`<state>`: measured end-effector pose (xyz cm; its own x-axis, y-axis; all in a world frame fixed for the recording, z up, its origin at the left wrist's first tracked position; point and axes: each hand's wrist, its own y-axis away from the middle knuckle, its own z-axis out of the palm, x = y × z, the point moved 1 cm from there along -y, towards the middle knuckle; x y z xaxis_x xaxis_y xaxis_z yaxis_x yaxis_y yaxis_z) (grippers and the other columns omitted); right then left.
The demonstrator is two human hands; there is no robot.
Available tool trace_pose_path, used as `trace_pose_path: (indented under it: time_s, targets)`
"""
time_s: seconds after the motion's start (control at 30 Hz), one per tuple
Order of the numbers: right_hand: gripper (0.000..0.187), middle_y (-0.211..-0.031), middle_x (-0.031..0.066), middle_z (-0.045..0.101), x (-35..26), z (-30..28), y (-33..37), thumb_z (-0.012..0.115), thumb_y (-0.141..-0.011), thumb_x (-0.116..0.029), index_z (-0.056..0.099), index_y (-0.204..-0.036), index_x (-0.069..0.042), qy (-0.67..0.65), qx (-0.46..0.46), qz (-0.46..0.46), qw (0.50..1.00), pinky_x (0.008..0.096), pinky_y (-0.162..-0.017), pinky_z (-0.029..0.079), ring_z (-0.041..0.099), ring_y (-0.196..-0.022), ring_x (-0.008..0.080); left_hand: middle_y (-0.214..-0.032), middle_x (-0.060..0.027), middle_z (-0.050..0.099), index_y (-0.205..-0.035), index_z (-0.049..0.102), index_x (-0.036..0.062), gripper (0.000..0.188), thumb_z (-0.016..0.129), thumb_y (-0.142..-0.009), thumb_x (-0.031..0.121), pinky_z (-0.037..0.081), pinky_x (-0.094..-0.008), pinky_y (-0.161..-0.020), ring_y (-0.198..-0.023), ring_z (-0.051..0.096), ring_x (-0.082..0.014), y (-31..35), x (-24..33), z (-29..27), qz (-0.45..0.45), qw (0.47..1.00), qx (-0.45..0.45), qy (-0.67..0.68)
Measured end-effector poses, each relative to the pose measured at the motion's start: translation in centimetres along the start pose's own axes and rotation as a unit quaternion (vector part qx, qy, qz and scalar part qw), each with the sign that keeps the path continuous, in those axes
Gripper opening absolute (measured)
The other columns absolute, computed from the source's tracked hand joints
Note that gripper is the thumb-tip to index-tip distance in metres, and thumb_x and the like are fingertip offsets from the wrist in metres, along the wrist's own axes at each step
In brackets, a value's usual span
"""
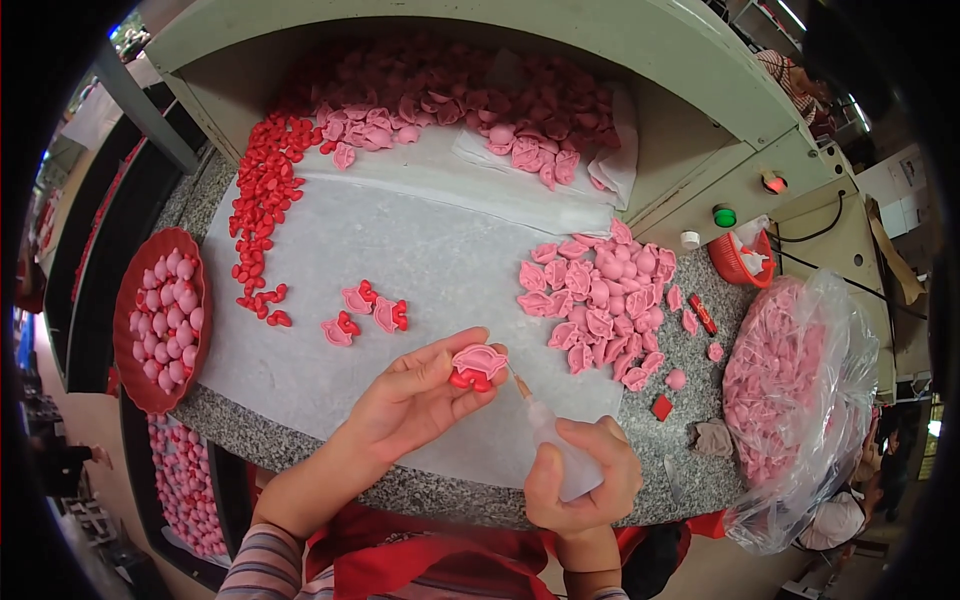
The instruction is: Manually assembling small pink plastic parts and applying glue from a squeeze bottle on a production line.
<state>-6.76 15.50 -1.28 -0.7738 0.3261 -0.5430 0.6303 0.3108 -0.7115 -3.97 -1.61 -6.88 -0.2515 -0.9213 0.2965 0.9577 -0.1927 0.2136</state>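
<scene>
Between the thumb and fingers of my left hand (pixel 415 395) is a small pink plastic shell piece with a red part (pixel 478 367) joined at its lower side. My right hand (pixel 590 475) is wrapped round a translucent squeeze bottle (pixel 562 450), tilted so its thin needle tip points up beside the pink piece. Whether the tip touches the piece I cannot tell. Beyond my left hand, several pink pieces with red parts (pixel 385 313) lie on the white paper sheet (pixel 430 240).
Loose red parts (pixel 262 200) line the left; pink shells (pixel 600 300) are heaped at right. More sit under the grey-green housing (pixel 720 80). A red basket (pixel 125 310) holds finished-looking pink pieces. A clear plastic bag (pixel 800 370) of pink parts stands right, near a red marker (pixel 703 314).
</scene>
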Motion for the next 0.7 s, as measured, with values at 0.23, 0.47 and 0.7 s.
trace_pose_path:
  time_s: [0.23, 0.47, 0.7]
  targets:
    - [0.028, -0.07, 0.0077, 0.06, 0.13, 0.16, -0.01, 0.063, -0.061, -0.001, 0.055, -0.089, 0.001, -0.001, -0.009, 0.003, 1.0, 0.024, -0.038, 0.033, 0.042, -0.042, 0.0149, -0.123, -0.0155, 0.046, -0.126, 0.038, -0.0004, 0.05, 0.057, -0.084, 0.021, 0.038, -0.0366, -0.096, -0.111, 0.048, -0.0256, -0.04, 0.03, -0.09, 0.0, 1.0, -0.008, 0.007]
    - [0.025, -0.068, 0.0095, 0.058, -0.3, -0.09, 0.1, 0.061, -0.064, -0.004, 0.054, -0.087, 0.002, -0.001, -0.019, 0.023, 1.0, 0.0258, -0.042, 0.037, 0.046, -0.046, 0.0169, -0.123, -0.0156, 0.046, -0.126, 0.038, -0.0006, 0.05, 0.056, -0.084, 0.021, 0.038, -0.0365, -0.097, -0.111, 0.048, -0.0257, -0.02, 0.04, -0.05, 0.0, 1.0, -0.003, 0.01]
    - [0.027, -0.068, 0.0076, 0.059, 0.12, 0.22, 0.1, 0.063, -0.061, -0.002, 0.055, -0.087, 0.001, -0.004, -0.003, 0.003, 1.0, 0.0239, -0.038, 0.035, 0.044, -0.043, 0.0153, -0.123, -0.0157, 0.046, -0.126, 0.037, -0.001, 0.051, 0.056, -0.084, 0.021, 0.038, -0.0366, -0.097, -0.111, 0.048, -0.0254, -0.09, -0.02, -0.19, 0.001, 1.0, -0.006, 0.012]
